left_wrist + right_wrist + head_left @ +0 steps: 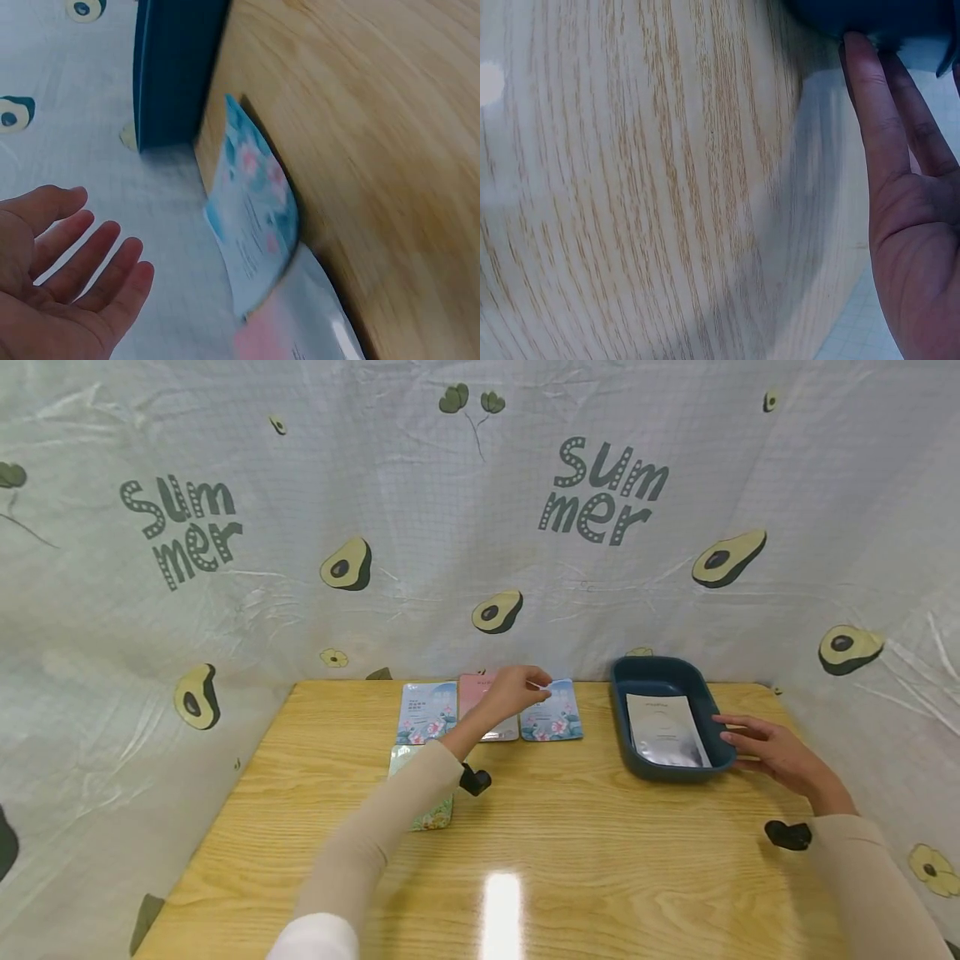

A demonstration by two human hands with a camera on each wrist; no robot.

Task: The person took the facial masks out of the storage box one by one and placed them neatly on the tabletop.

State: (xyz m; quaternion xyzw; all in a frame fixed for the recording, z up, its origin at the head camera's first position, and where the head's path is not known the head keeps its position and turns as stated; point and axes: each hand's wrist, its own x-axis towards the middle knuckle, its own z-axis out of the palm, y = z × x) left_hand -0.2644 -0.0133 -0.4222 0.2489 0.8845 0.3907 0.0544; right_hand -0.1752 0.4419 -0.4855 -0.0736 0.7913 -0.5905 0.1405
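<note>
My left hand [512,692] is above the table with its fingers loosely extended, over a pink sachet [472,691] and the right-hand blue floral sachet [552,720]. In the left wrist view the palm and spread fingers hold nothing, apart from the blue sachet [259,214]. My right hand [780,756] touches the right side of a dark blue bin [656,672] with extended fingers [877,112]. Inside the bin lies a silver-white sachet [663,727]. Another blue floral sachet [426,714] lies left of the pink one. A green sachet [432,817] is partly hidden by my left forearm.
The sachets and bin stand on a wood-grain table [585,860]. A pale cloth [420,510] printed with avocados hangs behind and at both sides. A black wrist camera [475,779] is on my left wrist, another [789,835] on my right.
</note>
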